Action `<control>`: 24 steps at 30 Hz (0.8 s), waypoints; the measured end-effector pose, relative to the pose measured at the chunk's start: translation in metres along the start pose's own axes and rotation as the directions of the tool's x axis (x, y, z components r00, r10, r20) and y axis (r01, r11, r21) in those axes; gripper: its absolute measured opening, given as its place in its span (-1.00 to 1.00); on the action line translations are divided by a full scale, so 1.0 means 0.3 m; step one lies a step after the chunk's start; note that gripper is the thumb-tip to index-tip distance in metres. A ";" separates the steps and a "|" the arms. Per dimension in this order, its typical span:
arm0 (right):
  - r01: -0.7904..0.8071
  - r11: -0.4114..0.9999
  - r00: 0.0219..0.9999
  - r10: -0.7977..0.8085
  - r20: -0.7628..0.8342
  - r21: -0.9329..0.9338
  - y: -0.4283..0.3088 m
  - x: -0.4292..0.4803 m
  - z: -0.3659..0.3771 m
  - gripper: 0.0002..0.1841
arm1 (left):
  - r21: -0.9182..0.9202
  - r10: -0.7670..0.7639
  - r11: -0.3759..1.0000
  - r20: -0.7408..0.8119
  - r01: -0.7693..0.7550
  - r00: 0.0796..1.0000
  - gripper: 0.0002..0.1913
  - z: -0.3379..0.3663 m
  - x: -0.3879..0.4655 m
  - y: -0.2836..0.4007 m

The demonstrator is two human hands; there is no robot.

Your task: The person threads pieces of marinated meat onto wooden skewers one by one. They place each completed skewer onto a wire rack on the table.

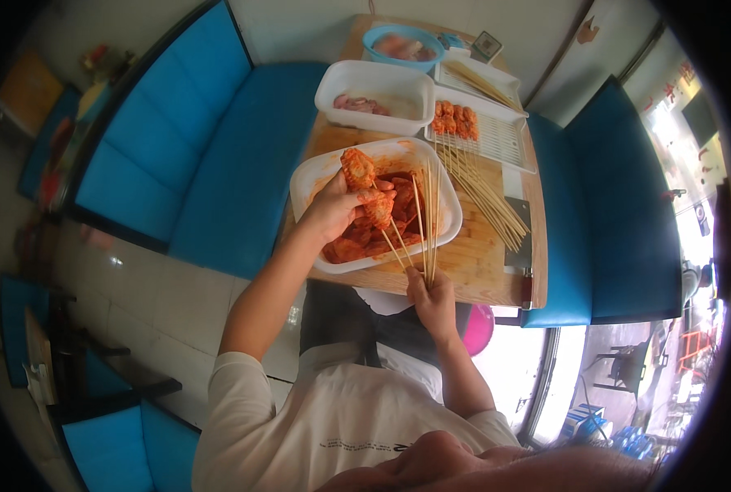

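My left hand [335, 209] grips red-marinated pieces of meat, which look like chicken wings [378, 208], above a white plastic tub [448, 212]. Two bamboo skewers [396, 241] run from the meat down to my right hand [432, 301]. That hand is closed around the skewer ends and also holds several bare skewers [428, 227] pointing up over the tub. More meat in red marinade [356, 240] fills the bottom of the tub, whose inner walls are smeared with sauce. Part of the held meat is hidden by my left fingers.
Loose bamboo skewers [485, 200] lie right of the tub, partly over a cleaver blade [516, 230]. Behind are a white tub with raw meat [375, 120], a rack tray [507, 138] bearing finished-looking skewers [456, 120], and a blue basin [371, 44]. Blue benches [242, 166] flank the table.
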State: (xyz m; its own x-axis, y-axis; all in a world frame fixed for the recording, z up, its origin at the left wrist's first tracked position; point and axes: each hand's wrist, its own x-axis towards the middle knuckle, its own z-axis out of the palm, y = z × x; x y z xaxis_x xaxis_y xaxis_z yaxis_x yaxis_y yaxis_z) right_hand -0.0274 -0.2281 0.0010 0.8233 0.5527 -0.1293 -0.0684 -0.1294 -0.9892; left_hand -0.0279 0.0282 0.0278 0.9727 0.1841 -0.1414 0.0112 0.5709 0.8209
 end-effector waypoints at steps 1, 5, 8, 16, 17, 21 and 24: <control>0.023 1.000 1.000 -0.023 -0.004 -0.018 -0.001 0.000 0.002 -0.73 | 0.002 0.001 1.000 -0.016 -0.001 1.000 -0.42 0.001 0.004 -0.007; 0.052 0.997 0.999 -0.051 0.018 -0.055 -0.007 -0.005 0.011 -0.74 | -0.035 0.041 0.999 -0.006 -0.041 0.999 -0.47 0.000 0.008 -0.028; 0.046 0.998 0.999 -0.045 0.026 -0.037 -0.012 -0.003 0.010 -0.73 | -0.042 0.052 0.998 -0.030 -0.054 0.998 -0.52 0.003 0.008 -0.035; -0.087 0.989 0.996 0.087 0.003 0.120 -0.044 0.043 -0.079 -0.64 | -0.212 -0.183 0.967 -0.188 0.142 0.965 -0.39 -0.032 0.028 -0.033; -0.078 0.987 0.997 0.080 -0.009 0.144 -0.057 0.070 -0.114 -0.64 | -0.171 -0.164 0.976 -0.151 0.138 0.975 -0.36 -0.039 0.026 -0.032; 0.027 0.998 0.981 -0.037 -0.191 -0.051 -0.123 0.264 -0.293 -0.62 | -0.016 -0.179 0.984 -0.083 0.178 0.980 -0.32 -0.052 0.002 -0.035; 0.169 0.979 0.943 -0.195 -0.271 -0.114 -0.154 0.519 -0.434 -0.64 | 0.074 -0.184 0.978 -0.124 0.194 0.975 -0.37 -0.046 -0.021 -0.037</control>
State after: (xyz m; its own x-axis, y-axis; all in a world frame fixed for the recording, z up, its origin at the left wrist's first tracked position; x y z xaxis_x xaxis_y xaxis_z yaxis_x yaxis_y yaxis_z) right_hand 0.1773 -0.2434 0.0357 0.9422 0.3229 0.0895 0.1369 -0.1273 -0.9824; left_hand -0.0373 0.0318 0.0120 0.9177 0.1737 -0.3573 0.2168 0.5346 0.8168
